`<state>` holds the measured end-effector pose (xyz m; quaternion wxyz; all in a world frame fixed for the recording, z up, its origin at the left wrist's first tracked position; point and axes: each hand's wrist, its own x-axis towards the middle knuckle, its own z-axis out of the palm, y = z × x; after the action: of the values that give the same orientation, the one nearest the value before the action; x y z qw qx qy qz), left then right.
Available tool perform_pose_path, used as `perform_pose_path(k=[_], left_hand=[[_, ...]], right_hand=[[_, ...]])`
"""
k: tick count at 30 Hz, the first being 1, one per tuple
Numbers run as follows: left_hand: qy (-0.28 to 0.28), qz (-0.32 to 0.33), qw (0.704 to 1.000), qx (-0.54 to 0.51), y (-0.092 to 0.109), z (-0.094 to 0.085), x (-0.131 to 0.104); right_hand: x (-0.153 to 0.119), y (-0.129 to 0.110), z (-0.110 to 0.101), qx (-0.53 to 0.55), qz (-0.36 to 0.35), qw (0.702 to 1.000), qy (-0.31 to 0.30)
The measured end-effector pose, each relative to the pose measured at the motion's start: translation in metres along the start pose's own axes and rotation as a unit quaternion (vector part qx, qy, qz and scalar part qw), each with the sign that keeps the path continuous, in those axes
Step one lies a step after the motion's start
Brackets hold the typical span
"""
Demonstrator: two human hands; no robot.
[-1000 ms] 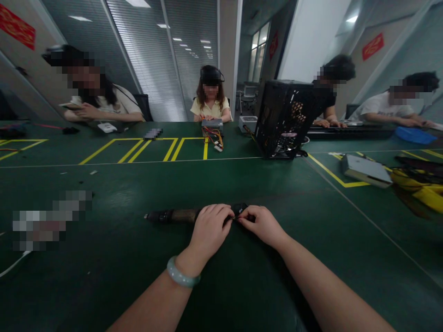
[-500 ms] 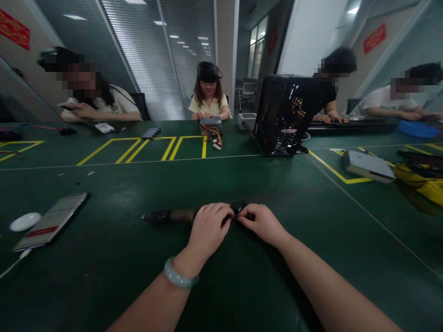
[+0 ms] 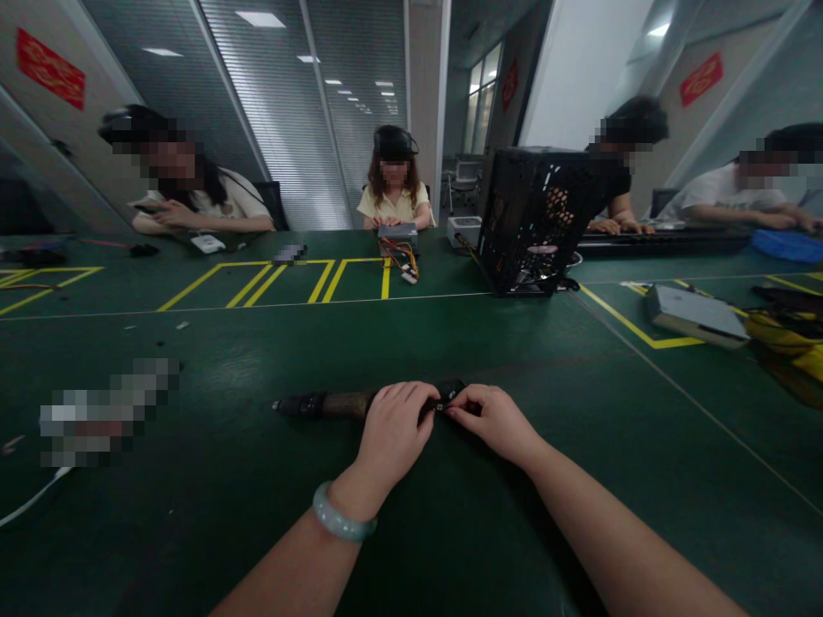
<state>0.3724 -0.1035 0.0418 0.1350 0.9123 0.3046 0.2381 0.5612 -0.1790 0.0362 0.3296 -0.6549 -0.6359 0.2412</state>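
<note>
A dark, pen-shaped electric screwdriver (image 3: 344, 404) lies on the green table with its thin bit pointing left. Over its rear half my left hand (image 3: 399, 418) is closed, a pale green bangle (image 3: 344, 514) round the wrist. Fingers of my right hand (image 3: 492, 418) are pinched together at the tool's right end, close to my left fingertips. Between the two sets of fingertips shows a tiny piece with a brassy glint (image 3: 439, 407); too small to name. The black rear end of the tool (image 3: 455, 386) peeks out behind my fingers.
A black computer case (image 3: 537, 223) stands at the back right, a grey metal box (image 3: 698, 314) nearer on the right. A power supply with coloured cables (image 3: 399, 236) sits before a seated person (image 3: 394, 193). A blurred-out object with a white cable (image 3: 39, 497) lies left. Other people sit opposite.
The whole view has shifted slightly, things now sitting a little further right and lower. Between my fingertips the brassy glint has come into sight. Both hands keep their places at the screwdriver.
</note>
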Motion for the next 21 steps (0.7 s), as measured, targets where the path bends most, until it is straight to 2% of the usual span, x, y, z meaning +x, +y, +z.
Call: perform_pose_path(k=[21], left_hand=[[-0.003,0.013,1.0,0.006,0.0012,-0.0006,0.0013]], right_hand=[[0.0018,0.0026,0.0038,-0.017,-0.007,1.0,0.015]])
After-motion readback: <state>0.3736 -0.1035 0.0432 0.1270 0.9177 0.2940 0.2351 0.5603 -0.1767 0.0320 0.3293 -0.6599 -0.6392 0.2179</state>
